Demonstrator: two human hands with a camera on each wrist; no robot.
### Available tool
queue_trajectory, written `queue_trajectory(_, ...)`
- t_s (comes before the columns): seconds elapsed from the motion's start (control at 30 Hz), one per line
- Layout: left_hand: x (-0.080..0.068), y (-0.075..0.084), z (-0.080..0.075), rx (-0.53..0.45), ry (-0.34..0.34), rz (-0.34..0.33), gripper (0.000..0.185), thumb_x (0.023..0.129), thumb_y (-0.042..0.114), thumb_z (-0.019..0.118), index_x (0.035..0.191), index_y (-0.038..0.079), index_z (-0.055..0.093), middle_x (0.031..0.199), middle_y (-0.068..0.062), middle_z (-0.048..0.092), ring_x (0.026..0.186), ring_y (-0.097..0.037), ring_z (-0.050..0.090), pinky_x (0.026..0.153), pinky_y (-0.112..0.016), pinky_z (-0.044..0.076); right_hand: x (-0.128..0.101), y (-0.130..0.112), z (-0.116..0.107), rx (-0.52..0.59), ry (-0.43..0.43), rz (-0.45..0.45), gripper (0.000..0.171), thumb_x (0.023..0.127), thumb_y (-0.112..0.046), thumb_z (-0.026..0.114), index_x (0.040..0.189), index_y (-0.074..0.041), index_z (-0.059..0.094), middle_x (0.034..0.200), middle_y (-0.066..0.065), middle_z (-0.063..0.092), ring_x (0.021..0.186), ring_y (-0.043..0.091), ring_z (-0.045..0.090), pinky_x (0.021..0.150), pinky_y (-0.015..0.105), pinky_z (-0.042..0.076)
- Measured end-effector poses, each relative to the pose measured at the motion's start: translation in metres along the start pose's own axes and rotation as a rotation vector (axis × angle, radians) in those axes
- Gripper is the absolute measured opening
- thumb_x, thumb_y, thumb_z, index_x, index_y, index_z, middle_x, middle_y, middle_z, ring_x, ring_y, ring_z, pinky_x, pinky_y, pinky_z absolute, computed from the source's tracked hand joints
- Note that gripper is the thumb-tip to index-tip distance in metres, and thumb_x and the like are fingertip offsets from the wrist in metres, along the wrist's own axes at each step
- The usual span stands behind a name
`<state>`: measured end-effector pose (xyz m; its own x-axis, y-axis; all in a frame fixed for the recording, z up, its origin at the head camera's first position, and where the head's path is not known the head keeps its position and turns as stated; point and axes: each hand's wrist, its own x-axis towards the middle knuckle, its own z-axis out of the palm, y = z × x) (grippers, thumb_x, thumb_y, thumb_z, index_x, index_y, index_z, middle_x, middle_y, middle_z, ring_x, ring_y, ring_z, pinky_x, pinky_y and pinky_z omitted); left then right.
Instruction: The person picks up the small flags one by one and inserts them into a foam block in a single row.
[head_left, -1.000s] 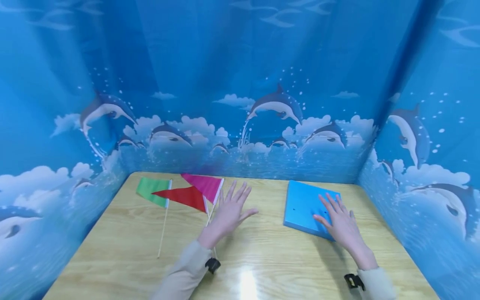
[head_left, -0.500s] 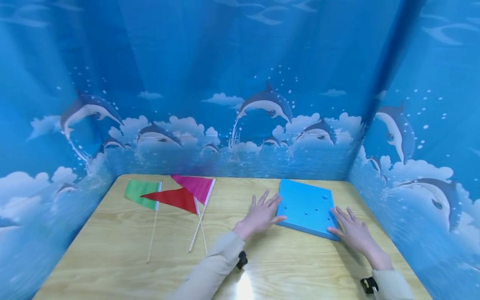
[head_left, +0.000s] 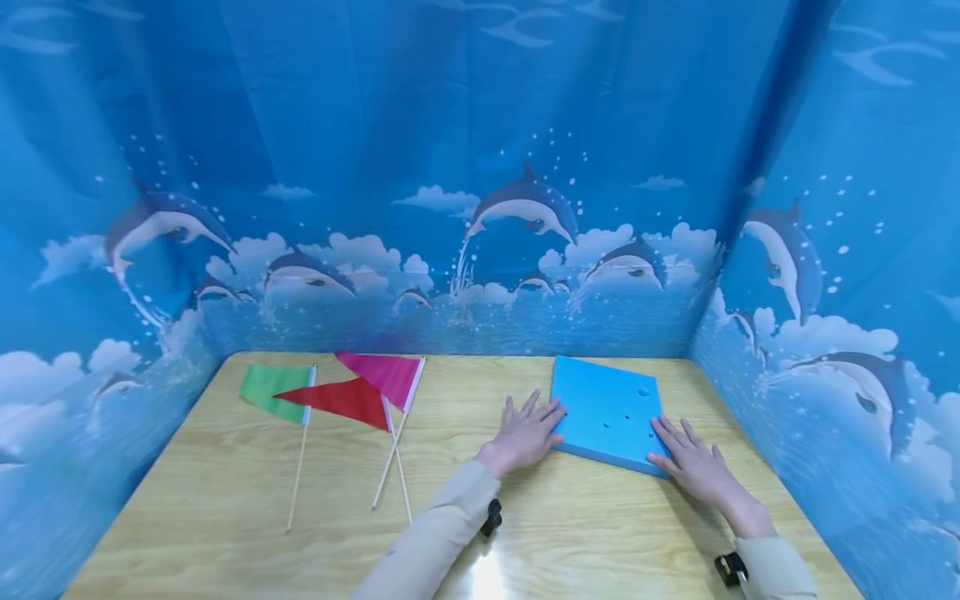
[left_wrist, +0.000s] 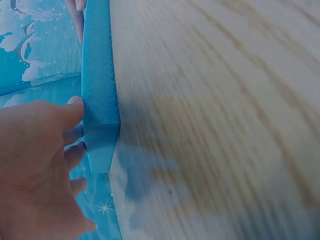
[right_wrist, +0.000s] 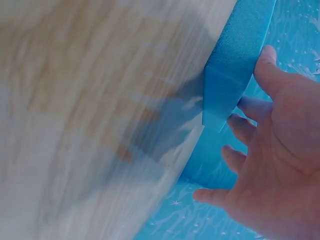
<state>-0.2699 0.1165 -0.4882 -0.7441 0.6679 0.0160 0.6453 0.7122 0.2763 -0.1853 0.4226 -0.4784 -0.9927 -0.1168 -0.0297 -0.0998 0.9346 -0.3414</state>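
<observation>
Three flags (head_left: 337, 398) lie flat far left on the counter (head_left: 225, 517). Left hand (head_left: 522, 433) and right hand (head_left: 693, 462), fingers straight, press the near corners of the blue foam block (head_left: 606, 412), right of centre. Step looks like squaring the block; next needs a firm two-sided hold. Its holes are empty.

Head camera is sitting high, looking forward and down over the whole wooden table (head_left: 247, 533), taking in both hands, the blue foam block (head_left: 603, 408) and the dolphin backdrop (head_left: 480, 167) from well back.

Left wrist camera is riding just behind the left hand (left_wrist: 35, 165), facing along the tabletop, very near the block's left edge; its picture is lying rotated, table to the right.

Right wrist camera is sitting just behind the right hand (right_wrist: 272, 160), equally near, facing the block's near right corner.

All three views are sharing the block and the table; each wrist view is sharing its own hand with the head view.
</observation>
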Motion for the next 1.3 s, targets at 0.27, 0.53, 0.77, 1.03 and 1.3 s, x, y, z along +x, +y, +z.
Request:
queue_trajectory(0.27, -0.009, -0.010, -0.004, 0.005, -0.010, -0.025, 0.056, 0.109, 0.042, 0.039, 0.160, 0.023, 0.030, 0.168, 0.004, 0.022, 0.156, -0.031, 0.010, 0.121, -0.069, 0.010, 0.007, -0.012, 0.004, -0.006, -0.003, -0.018, 0.074, 0.103, -0.046, 0.055, 0.156, 0.000, 0.032, 0.162, 0.026, 0.024, 0.147, 0.055, 0.014, 0.102, 0.087, 0.008)
queue_trajectory(0.53, -0.026, -0.023, -0.008, 0.027, 0.012, -0.061, 0.056, 0.108, 0.044, 0.042, 0.160, 0.023, 0.032, 0.167, 0.003, 0.025, 0.155, -0.032, 0.014, 0.120, -0.070, 0.010, 0.016, -0.029, 0.011, 0.010, -0.010, -0.040, 0.074, 0.103, -0.047, 0.054, 0.157, -0.002, 0.032, 0.163, 0.024, 0.023, 0.148, 0.054, 0.013, 0.104, 0.086, 0.008)
queue_trajectory(0.77, -0.039, -0.035, -0.011, 0.029, 0.026, -0.080, 0.057, 0.107, 0.043, 0.044, 0.159, 0.023, 0.035, 0.166, 0.003, 0.026, 0.155, -0.033, 0.015, 0.119, -0.071, 0.010, 0.022, -0.041, 0.018, 0.013, 0.033, -0.095, 0.071, 0.103, -0.043, 0.056, 0.155, 0.000, 0.035, 0.161, 0.025, 0.027, 0.146, 0.055, 0.016, 0.103, 0.087, 0.010)
queue_trajectory(1.03, -0.059, -0.044, -0.018, 0.003, 0.045, -0.088, 0.056, 0.107, 0.042, 0.044, 0.158, 0.019, 0.036, 0.166, 0.000, 0.028, 0.154, -0.036, 0.016, 0.118, -0.073, 0.009, 0.028, -0.062, 0.021, -0.028, -0.011, -0.086, 0.069, 0.105, -0.044, 0.052, 0.157, -0.003, 0.032, 0.163, 0.022, 0.025, 0.149, 0.052, 0.015, 0.107, 0.084, 0.012)
queue_trajectory(1.3, -0.076, -0.059, -0.019, -0.035, 0.057, -0.102, 0.056, 0.108, 0.040, 0.044, 0.158, 0.018, 0.035, 0.166, -0.001, 0.026, 0.154, -0.038, 0.014, 0.117, -0.074, 0.006, 0.040, -0.068, 0.037, -0.016, -0.002, -0.137, 0.072, 0.104, -0.048, 0.049, 0.157, -0.003, 0.031, 0.164, 0.022, 0.024, 0.149, 0.052, 0.014, 0.105, 0.086, 0.010)
